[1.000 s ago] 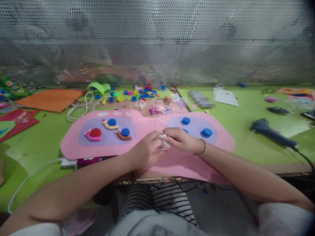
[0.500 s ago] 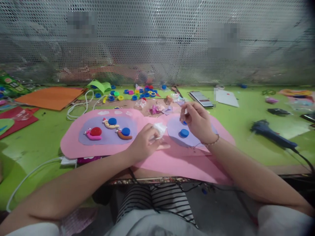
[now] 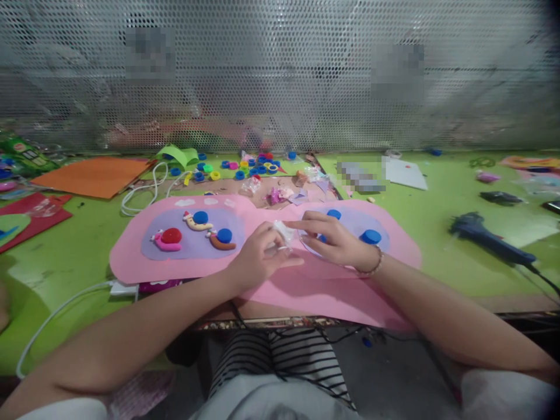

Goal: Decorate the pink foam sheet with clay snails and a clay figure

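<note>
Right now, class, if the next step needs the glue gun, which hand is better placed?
Probably the right hand: it is nearer the glue gun, which lies on that side, while the left hand holds the white piece.

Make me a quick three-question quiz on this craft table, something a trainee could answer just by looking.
1. Which hand holds the crumpled white piece?
2. Where does the glue gun lie?
A) On the orange sheet
B) On the green tabletop
C) In the right hand
3. Fill in the blank: on the left purple patch of the pink cutout, three snail-like figures have round tops; two tops are blue and one is ____.

Key:
1. The left hand.
2. B.
3. Red.
</note>
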{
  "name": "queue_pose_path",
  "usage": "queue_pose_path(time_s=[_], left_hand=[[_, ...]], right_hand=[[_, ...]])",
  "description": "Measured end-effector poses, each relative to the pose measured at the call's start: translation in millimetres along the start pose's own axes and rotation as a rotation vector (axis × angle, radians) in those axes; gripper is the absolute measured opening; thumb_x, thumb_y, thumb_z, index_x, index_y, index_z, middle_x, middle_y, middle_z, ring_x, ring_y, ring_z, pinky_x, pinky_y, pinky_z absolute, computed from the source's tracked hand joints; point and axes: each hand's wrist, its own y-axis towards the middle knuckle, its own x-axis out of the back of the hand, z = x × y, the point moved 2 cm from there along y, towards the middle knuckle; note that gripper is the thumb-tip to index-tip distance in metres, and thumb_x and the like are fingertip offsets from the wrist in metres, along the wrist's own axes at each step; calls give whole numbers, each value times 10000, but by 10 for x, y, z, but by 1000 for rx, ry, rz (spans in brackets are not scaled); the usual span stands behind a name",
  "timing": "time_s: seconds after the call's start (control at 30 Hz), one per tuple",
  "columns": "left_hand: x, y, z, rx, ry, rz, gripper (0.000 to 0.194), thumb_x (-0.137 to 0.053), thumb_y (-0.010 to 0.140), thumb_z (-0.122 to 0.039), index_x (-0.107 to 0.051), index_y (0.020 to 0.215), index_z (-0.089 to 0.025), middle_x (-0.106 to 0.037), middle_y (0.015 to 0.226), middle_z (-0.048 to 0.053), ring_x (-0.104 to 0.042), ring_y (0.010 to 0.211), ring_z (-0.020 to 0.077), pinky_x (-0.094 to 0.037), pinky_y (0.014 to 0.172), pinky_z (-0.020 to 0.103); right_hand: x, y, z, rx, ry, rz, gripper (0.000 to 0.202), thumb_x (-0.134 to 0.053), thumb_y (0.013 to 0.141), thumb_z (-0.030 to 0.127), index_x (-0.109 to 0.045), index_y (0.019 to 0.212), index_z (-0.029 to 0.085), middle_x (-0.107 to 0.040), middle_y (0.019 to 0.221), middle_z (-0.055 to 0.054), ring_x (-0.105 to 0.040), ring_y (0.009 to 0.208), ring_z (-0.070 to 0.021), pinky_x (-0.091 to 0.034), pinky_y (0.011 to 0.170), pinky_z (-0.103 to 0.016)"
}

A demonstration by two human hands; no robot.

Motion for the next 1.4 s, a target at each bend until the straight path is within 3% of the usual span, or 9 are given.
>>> queue_pose_path(time_s=[0.3,0.47,0.73,0.83,0.97,1.07,1.17,1.3,1.4], left_hand=[[16,-9,-61,-7,156,-35,126,-548,772,-220,-471,690,-163,-469,836,21,-486,792,127,-428,747,296],[4,7,-44,-17,179,5,207,-586,753,-302,-454,666,-168,-450,784,7,-475,757,130,-417,718,294],[37,36,-83,-79,122,101,156,-580,764,-300,-507,725,-167,-474,836,32,-478,802,139,-429,692,282],[30,21,-58,-75,101,95,148,-567,775,-298,-510,729,-170,-477,843,35,-487,799,135,-451,721,304],[28,4,-46,-41,33,6,150,-562,778,-318,-549,729,-176,-419,1133,81,-464,1038,183,-482,819,367],[40,8,-37,-3,50,-60,167,-594,752,-338,-562,710,-179,-352,1236,78,-393,1155,216,-451,901,422],[55,31,14,65,41,-98,173,-603,744,-345,-571,804,-186,-405,1178,93,-432,1124,207,-432,922,410],[60,61,103,219,-62,-100,224,-566,769,-301,-546,960,-186,-494,1111,87,-517,1008,178,-465,848,363],[46,64,151,330,-158,-82,256,-556,769,-286,-533,994,-168,-562,1001,77,-555,926,173,-482,784,347]], right_hand=[[-52,-6,-69,-55,168,210,333,-410,902,304,-539,1163,142,-474,706,-12,-420,606,-100,-346,565,-229],[-33,4,-39,-24,97,253,272,-447,886,296,-648,912,114,-403,649,6,-392,588,-92,-325,569,-233],[-7,-3,-18,-11,186,-140,193,-554,823,283,-662,958,196,-418,600,24,-402,536,-87,-334,500,-230],[-11,-10,-14,-147,236,-197,174,-594,785,322,-678,861,189,-372,558,43,-350,484,-76,-295,455,-234],[-3,-15,-161,-349,383,-315,202,-617,752,380,-643,764,180,-357,565,52,-338,483,-69,-293,445,-229],[-7,-9,-350,-473,371,-267,227,-565,787,387,-617,807,167,-459,626,21,-397,512,-81,-340,469,-238],[-39,-22,-508,-534,124,-127,257,-494,828,354,-604,935,149,-463,630,6,-414,528,-102,-376,506,-258],[-80,-63,-531,-390,-188,-120,426,-446,837,237,-399,1250,142,-504,867,-75,-487,741,-172,-437,705,-353],[-94,-67,-408,-255,-182,-132,459,-306,858,113,-293,1313,176,-491,1006,-111,-487,904,-192,-425,818,-392]])
